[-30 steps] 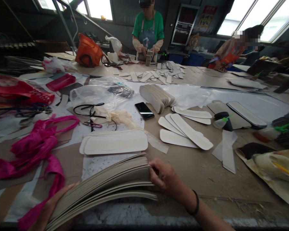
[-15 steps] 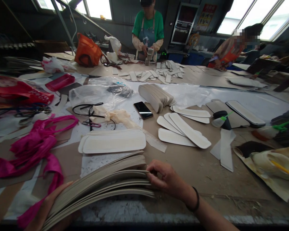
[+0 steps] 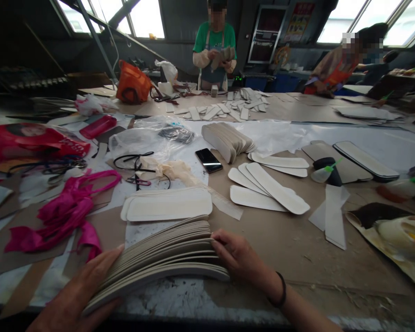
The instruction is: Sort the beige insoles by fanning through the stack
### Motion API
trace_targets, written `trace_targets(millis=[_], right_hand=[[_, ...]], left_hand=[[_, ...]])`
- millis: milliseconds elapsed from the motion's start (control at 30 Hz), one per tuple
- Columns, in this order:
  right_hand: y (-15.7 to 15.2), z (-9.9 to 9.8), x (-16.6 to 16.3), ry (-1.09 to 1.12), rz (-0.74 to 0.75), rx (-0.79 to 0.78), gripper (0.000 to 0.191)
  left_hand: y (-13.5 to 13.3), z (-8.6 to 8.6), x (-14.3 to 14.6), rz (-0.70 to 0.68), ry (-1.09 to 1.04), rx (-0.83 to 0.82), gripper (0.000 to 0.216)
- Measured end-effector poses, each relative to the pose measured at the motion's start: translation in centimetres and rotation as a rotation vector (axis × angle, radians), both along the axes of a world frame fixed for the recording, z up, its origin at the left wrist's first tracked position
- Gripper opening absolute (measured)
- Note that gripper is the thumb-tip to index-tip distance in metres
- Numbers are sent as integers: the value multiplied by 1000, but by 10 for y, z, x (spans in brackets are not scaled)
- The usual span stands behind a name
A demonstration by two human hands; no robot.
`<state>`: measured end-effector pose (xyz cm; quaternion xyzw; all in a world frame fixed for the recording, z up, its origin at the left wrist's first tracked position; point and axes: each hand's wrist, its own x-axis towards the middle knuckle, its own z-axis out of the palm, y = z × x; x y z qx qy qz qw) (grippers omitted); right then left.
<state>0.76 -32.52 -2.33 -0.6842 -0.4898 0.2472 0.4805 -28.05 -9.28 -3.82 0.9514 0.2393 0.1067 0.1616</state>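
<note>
A thick stack of long grey-white card pieces [image 3: 162, 258] lies bowed at the table's near edge. My left hand [image 3: 79, 295] grips its left end, palm over the top. My right hand [image 3: 240, 258] holds the right end, with its fingertips spread among the fanned sheet edges. Just beyond the stack rests a flat pile of rounded white pieces [image 3: 168, 205]. Several more white pieces [image 3: 266, 189] lie loose to the right.
A black phone [image 3: 208, 160], a pink bag [image 3: 64, 207], a leaning row of pieces [image 3: 226, 138] and a squeeze bottle [image 3: 323, 173] lie further out. A person in green [image 3: 214, 46] stands at the far end handling pieces; another person [image 3: 335, 69] is at the right.
The stack has come down lower and flatter. My left hand has shifted up onto its top at the left end. The person in green has lifted a bundle to chest height.
</note>
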Motion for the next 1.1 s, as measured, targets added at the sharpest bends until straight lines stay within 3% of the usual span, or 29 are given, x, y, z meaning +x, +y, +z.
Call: trace_targets(millis=[133, 267, 433, 567, 633, 800, 867, 967, 1033, 1100], right_hand=[[8, 0, 1, 133, 8, -5, 23], [21, 1, 4, 142, -44, 5, 28], [47, 8, 15, 158, -175, -15, 32], [67, 10, 30, 193, -293, 5, 33], [76, 9, 38, 185, -385, 34, 34], [91, 9, 50, 182, -475, 89, 37], [95, 10, 49, 165, -504, 130, 38], [99, 9, 44, 131, -536, 187, 40], [99, 6, 41, 150, -513, 187, 41], [97, 5, 39, 215, -436, 145, 41]], left_hand=[[-1, 9, 16, -142, 55, 149, 60], [1, 10, 28, -136, 16, 228, 61], [18, 7, 45, -111, 65, 243, 85], [39, 8, 66, -129, 84, 149, 97], [41, 11, 76, -122, 30, 196, 90], [4, 22, 94, -182, -115, 622, 70], [-15, 20, 105, -240, -182, 642, 63], [-37, 7, 133, -288, -345, 644, 27], [-46, 0, 157, -210, -471, 647, 8], [-53, -3, 180, -93, -576, 618, 9]])
